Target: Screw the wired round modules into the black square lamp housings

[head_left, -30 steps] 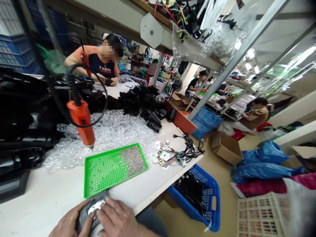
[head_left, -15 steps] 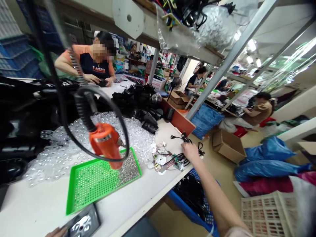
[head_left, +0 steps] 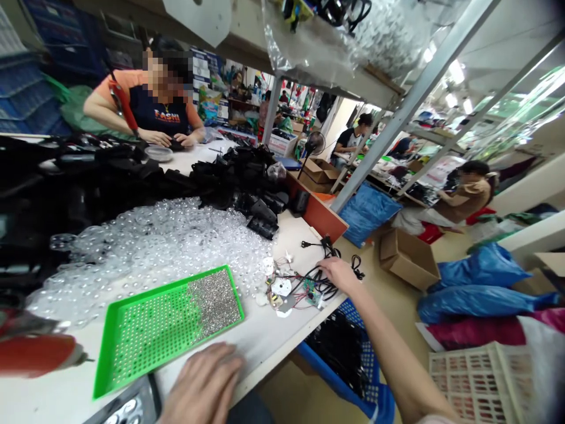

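My right hand [head_left: 339,274] is at the table's right end, its fingers closed on a black power cord [head_left: 325,284]. Beside it lies a tangle of thin wires with a green circuit board [head_left: 311,291] and white round parts [head_left: 281,287]. My left hand [head_left: 205,383] hovers or rests near the table's front edge, fingers stretched out, holding nothing. Left of that hand is a black housing [head_left: 152,393] with shiny round recesses, partly cut off by the frame. A green perforated tray [head_left: 145,330] holds small metal screws [head_left: 216,300]. An orange electric screwdriver [head_left: 37,355] appears blurred at lower left.
Clear plastic lens pieces [head_left: 172,235] are heaped behind the tray, with black plastic parts [head_left: 238,171] beyond. A co-worker [head_left: 165,112] sits across the table. Below the edge stands a blue crate [head_left: 379,394] of black parts. A metal shelf post [head_left: 410,106] slants upward at right.
My left hand has left the black housing and moved right along the table's front. The orange screwdriver has swung from over the tray to the lower left. My right hand stays at the cords.
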A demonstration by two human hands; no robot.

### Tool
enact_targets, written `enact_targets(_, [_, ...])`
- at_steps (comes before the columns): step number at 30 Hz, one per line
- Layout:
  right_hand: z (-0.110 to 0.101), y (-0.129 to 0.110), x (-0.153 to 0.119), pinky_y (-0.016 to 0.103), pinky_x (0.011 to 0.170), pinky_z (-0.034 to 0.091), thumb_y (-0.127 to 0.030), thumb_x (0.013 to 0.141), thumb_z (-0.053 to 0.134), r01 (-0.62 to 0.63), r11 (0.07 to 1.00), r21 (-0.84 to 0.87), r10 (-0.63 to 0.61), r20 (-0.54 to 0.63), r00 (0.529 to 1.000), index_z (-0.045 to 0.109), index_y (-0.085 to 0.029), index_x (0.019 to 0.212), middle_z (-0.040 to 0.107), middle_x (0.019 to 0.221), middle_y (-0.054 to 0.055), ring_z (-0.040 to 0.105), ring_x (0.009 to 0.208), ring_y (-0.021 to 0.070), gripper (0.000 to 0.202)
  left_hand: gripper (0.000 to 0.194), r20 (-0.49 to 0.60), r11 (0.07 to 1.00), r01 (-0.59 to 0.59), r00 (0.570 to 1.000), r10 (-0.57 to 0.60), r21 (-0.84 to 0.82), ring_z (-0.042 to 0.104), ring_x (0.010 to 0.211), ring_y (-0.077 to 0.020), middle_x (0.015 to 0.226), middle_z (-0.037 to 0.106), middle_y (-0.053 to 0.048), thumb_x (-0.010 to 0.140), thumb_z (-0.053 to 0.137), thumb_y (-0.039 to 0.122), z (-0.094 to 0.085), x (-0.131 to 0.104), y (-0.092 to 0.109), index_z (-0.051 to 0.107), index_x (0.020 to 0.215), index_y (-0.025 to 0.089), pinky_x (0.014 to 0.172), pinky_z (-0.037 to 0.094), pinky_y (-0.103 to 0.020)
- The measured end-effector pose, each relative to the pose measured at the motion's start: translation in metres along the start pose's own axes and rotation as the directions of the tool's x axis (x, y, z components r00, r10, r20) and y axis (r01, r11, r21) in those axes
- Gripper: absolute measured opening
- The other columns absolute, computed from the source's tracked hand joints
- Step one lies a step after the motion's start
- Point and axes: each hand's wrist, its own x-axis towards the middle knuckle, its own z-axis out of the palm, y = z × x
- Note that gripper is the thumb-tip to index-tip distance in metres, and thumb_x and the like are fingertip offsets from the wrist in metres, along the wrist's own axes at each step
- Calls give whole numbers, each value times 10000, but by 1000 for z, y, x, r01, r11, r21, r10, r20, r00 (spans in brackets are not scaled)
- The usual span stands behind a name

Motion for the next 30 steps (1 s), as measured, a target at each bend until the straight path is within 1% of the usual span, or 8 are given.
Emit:
enact_targets(4, [-18, -2, 9, 350, 934, 497, -179, 952, 371, 68, 996, 54, -50, -288, 956, 670, -209, 1109, 693, 1148, 81, 634, 1070, 197, 339, 472, 311, 996, 89, 947, -78, -20, 530, 1219, -274, 1376, 542, -90, 858, 506, 177, 52, 78, 17, 498, 1326, 240, 1012, 435, -454])
enact_targets(9, [-56, -19, 28, 410, 939, 454, -245, 935, 440, 175, 983, 60, -123, -499, 858, 696, -198, 1034, 724, 934, 106, 648, 925, 235, 279, 575, 386, 943, 320, 885, -262, -95, 405, 1312, -360, 1430, 473, -143, 799, 661, 377, 104, 139, 10, 514, 1324, 192, 1070, 320, -549])
enact_targets(14, [-84, -28, 39, 343, 835, 510, -331, 929, 465, 282, 947, 155, -145, -577, 804, 686, -207, 948, 726, 917, 72, 664, 871, 214, 254, 290, 293, 897, 397, 896, -332, -197, 436, 1282, -366, 1334, 549, -164, 809, 661, 296, 115, 152, 3, 649, 1062, 156, 1070, 283, -570])
enact_targets(19, [-116, -30, 48, 307, 692, 539, -405, 955, 400, 301, 879, 370, 25, -667, 745, 620, -197, 961, 697, 797, 40, 677, 712, 179, 303, 382, 224, 844, 369, 927, -302, -389, 572, 1162, -228, 1231, 634, -78, 848, 639, 370, 110, 167, 1, 557, 1184, 208, 1023, 413, -390])
enact_targets(21, [-137, -38, 53, 293, 613, 534, -445, 943, 422, 375, 759, 531, 164, -714, 680, 584, -201, 950, 649, 700, 4, 652, 606, 161, 293, 566, 240, 805, 362, 930, -278, -470, 627, 1080, -202, 1177, 668, -58, 819, 677, 394, 109, 176, 1, 458, 1313, 227, 935, 481, -329])
enact_targets(24, [-171, -54, 58, 256, 480, 480, -462, 920, 476, 569, 559, 603, 329, -791, 516, 545, -203, 893, 577, 624, -35, 564, 468, 121, 269, 830, 305, 750, 403, 911, -277, -524, 583, 1176, -236, 1299, 613, -77, 740, 753, 354, 110, 185, -1, 319, 1440, 250, 980, 460, -348])
enact_targets(27, [-205, -68, 60, 222, 409, 406, -400, 918, 507, 724, 458, 516, 378, -850, 366, 520, -218, 824, 541, 593, -47, 494, 420, 94, 205, 768, 340, 739, 465, 880, -330, -487, 489, 1279, -302, 1402, 525, -113, 735, 739, 276, 111, 187, -6, 393, 1419, 221, 1074, 363, -437])
enact_targets(30, [-230, -71, 58, 200, 388, 358, -306, 929, 501, 792, 435, 428, 403, -879, 254, 497, -232, 771, 510, 588, -51, 448, 403, 71, 175, 556, 364, 723, 506, 857, -364, -470, 578, 1159, -313, 1250, 638, -123, 809, 646, 277, 111, 184, -8, 507, 1338, 180, 1017, 402, -477])
